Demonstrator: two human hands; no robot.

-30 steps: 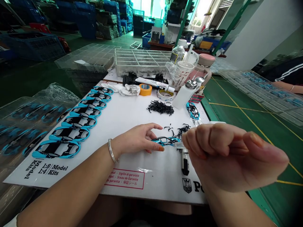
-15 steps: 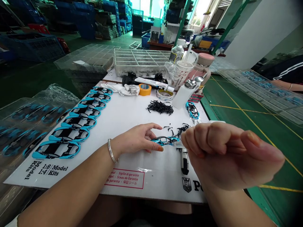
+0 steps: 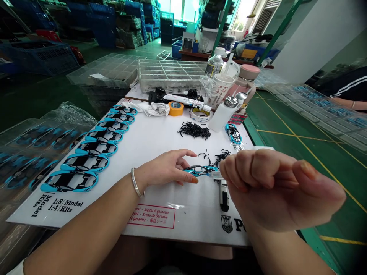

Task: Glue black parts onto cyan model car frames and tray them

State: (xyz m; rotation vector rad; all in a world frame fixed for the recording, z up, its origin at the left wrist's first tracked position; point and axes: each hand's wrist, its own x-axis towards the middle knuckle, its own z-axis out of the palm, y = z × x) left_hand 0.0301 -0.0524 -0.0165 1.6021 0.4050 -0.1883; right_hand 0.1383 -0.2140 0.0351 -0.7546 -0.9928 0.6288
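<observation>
My left hand (image 3: 164, 168), with a silver bangle on its wrist, has its thumb and lower fingers around the near end of a small blue-and-black plastic frame (image 3: 200, 169). The index finger is stretched out above it. My right hand (image 3: 275, 179) is a closed fist, large in front of the camera. A pale tip (image 3: 215, 175) sticks out from beside its knuckles at the frame's right end; what the fist holds is otherwise hidden. Behind the hands lie small black curved pieces (image 3: 222, 156), some scattered. A black-and-grey tool (image 3: 223, 196) lies partly under the right hand.
Several similar blue-and-black frames (image 3: 84, 162) line the table's left side. Farther back are a black pile of small parts (image 3: 194, 130), orange tape (image 3: 176, 108), a white bottle (image 3: 223, 114) and a compartment tray (image 3: 172, 72). At far right is a person's sleeve (image 3: 351, 84).
The whole view has shifted very slightly. Both hands and the frame keep practically the same pose.
</observation>
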